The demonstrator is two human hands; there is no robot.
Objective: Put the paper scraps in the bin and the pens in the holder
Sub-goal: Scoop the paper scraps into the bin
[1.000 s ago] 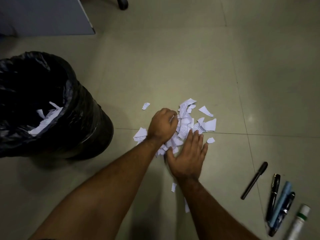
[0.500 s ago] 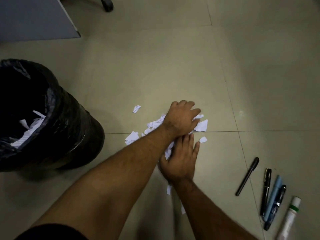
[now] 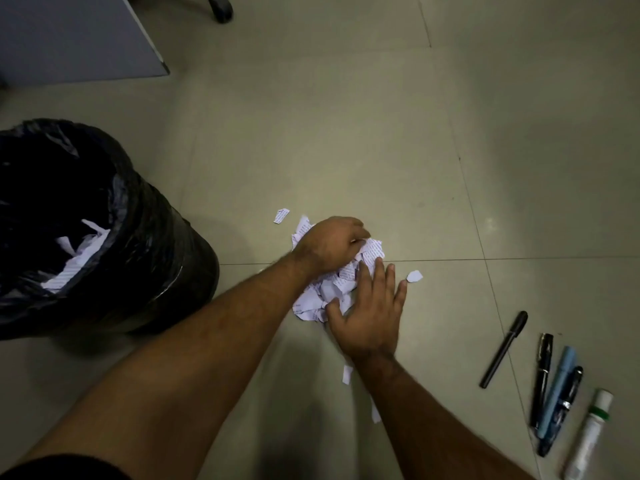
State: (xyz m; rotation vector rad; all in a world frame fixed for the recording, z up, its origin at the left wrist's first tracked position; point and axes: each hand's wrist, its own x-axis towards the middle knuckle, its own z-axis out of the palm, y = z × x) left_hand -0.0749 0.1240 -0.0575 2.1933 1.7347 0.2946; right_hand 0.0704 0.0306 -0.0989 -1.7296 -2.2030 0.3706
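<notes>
A heap of torn white paper scraps (image 3: 332, 289) lies on the tiled floor between my hands. My left hand (image 3: 332, 244) is curled over the heap's far side, fingers closed on scraps. My right hand (image 3: 367, 317) lies flat against the near right side, fingers spread. Single scraps lie apart: one far left (image 3: 281, 215), one right (image 3: 414, 276), one by my right wrist (image 3: 347, 374). The black-lined bin (image 3: 166, 258) stands to the left with scraps inside (image 3: 79, 258). Several pens lie at the right: a black pen (image 3: 504, 349), a light blue one (image 3: 557, 389), a white marker (image 3: 588, 434). No holder is in view.
A grey panel (image 3: 69, 32) stands at the top left, and a chair caster (image 3: 220, 6) sits at the top edge. The rest of the view is pale tiled floor (image 3: 346, 133).
My left hand reached over the far right of the heap, then drew back left, raking scraps into a tighter pile. My right hand stayed against the near side.
</notes>
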